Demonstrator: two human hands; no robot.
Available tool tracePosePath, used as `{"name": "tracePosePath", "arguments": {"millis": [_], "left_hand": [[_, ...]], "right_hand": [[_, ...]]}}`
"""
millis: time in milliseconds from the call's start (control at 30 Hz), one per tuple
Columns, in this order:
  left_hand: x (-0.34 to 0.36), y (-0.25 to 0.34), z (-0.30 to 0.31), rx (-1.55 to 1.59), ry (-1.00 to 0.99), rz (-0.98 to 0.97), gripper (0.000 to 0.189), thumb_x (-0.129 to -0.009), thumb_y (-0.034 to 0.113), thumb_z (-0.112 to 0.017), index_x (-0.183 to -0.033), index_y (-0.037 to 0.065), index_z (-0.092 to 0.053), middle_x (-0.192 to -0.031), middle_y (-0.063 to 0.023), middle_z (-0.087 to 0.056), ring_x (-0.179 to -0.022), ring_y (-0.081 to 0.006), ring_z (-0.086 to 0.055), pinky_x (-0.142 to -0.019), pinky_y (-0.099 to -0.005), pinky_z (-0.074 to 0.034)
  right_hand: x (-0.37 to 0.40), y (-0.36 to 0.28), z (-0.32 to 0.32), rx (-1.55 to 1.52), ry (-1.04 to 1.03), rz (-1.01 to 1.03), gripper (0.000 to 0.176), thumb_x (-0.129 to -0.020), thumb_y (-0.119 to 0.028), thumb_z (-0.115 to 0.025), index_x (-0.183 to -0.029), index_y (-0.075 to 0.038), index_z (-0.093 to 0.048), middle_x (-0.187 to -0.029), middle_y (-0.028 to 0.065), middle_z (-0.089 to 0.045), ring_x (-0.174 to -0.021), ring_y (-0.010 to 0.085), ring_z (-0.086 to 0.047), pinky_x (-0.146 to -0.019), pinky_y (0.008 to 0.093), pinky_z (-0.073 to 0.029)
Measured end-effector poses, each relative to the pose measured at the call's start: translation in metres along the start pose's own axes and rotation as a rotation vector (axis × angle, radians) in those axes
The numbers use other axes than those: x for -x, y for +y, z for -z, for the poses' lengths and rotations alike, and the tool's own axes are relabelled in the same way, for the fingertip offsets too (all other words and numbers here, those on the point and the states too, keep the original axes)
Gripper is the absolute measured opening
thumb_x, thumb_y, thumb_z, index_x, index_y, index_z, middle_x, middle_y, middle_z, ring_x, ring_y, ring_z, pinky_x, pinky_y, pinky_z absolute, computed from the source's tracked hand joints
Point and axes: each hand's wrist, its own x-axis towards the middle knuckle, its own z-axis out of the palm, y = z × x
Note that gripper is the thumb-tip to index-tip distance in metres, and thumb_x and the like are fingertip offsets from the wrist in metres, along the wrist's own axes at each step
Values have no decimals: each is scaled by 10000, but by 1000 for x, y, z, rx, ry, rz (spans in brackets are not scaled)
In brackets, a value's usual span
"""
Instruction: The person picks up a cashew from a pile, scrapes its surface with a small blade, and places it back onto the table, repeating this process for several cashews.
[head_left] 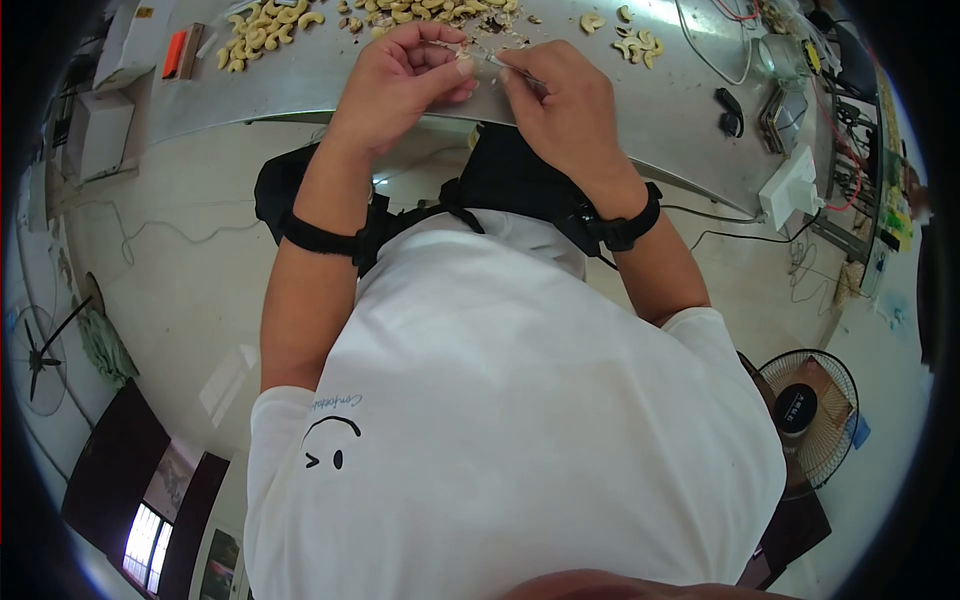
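My left hand (400, 88) is closed in a pinch, thumb against fingers, over the near edge of the metal table (300, 88). At its fingertips is a small pale cashew nut (464, 54), mostly covered by the fingers. My right hand (568, 112) grips a slim metal tool (495, 60) whose tip points toward the nut; its exact kind is too small to make out. Just beyond both hands lies a heap of cashew nuts (420, 10) with dark skin scraps. Another pile of cashews (265, 32) spreads to the left, and a smaller group (638, 47) sits on the right.
An orange and brown box (178, 52) stands at the table's left. On the right are a small black object (730, 112), a glass jar (783, 57), cables and a white power strip (790, 188). A fan (805, 420) is on the floor side at right.
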Motion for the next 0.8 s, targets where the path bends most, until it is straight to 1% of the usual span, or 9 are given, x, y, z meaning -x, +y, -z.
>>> {"name": "tracePosePath", "arguments": {"millis": [67, 267, 367, 467, 567, 667, 767, 800], "left_hand": [[0, 1, 0, -21, -1, -3, 269, -945, 62, -704, -1194, 0, -622, -988, -69, -711, -864, -142, -702, -781, -265, -590], [-1, 2, 3, -9, -13, 38, 230, -943, 63, -708, -1152, -7, -642, -983, -69, -710, -855, -139, -697, -756, -258, -582], [-1, 1, 5, 46, -8, 53, 224, -944, 66, -708, -1146, -11, -648, -975, -68, -709, -845, -136, -691, -743, -256, -574], [-3, 2, 11, 136, -51, 87, 227, -947, 65, -705, -1154, -11, -649, -978, -67, -708, -839, -137, -688, -741, -257, -571], [-2, 3, 12, 119, -50, 88, 219, -951, 61, -698, -1153, -10, -651, -988, -66, -707, -839, -141, -691, -742, -254, -573], [-3, 2, 11, 147, -41, 82, 218, -952, 59, -696, -1153, -11, -651, -994, -67, -706, -847, -142, -693, -746, -252, -576], [-4, 2, 9, 145, -16, 90, 218, -954, 55, -692, -1156, -15, -650, -994, -71, -707, -855, -142, -694, -748, -252, -578], [-4, 1, 9, 144, -15, 81, 216, -954, 54, -691, -1154, -16, -650, -996, -72, -708, -857, -143, -694, -748, -253, -578]], "right_hand": [[-1, -3, 0, -2, -15, -31, 147, -842, -114, -713, -984, -106, -748, -877, 69, -670, -741, 283, -672, -648, 376, -541], [-2, -6, -1, 51, 0, 10, 157, -840, -100, -707, -990, -118, -749, -883, 64, -666, -758, 277, -677, -657, 374, -552], [1, -7, -7, 131, 71, 68, 167, -834, -92, -704, -987, -136, -753, -888, 50, -669, -765, 265, -679, -659, 364, -556], [1, -8, -12, 250, 148, 155, 185, -822, -85, -706, -989, -149, -755, -891, 35, -670, -755, 254, -675, -657, 358, -555], [-4, 1, -14, 260, 225, 146, 175, -829, -86, -708, -988, -140, -758, -879, 37, -670, -730, 256, -665, -649, 358, -550], [-8, -2, -7, -21, 118, -33, 153, -841, -101, -707, -985, -119, -757, -867, 55, -671, -723, 266, -663, -646, 366, -544], [-10, -8, 3, -55, -28, -54, 141, -854, -117, -704, -985, -103, -754, -862, 77, -671, -739, 283, -671, -653, 377, -541], [-10, -7, 2, -52, -30, -46, 140, -854, -120, -705, -984, -102, -753, -864, 80, -671, -744, 286, -673, -657, 380, -541]]}}
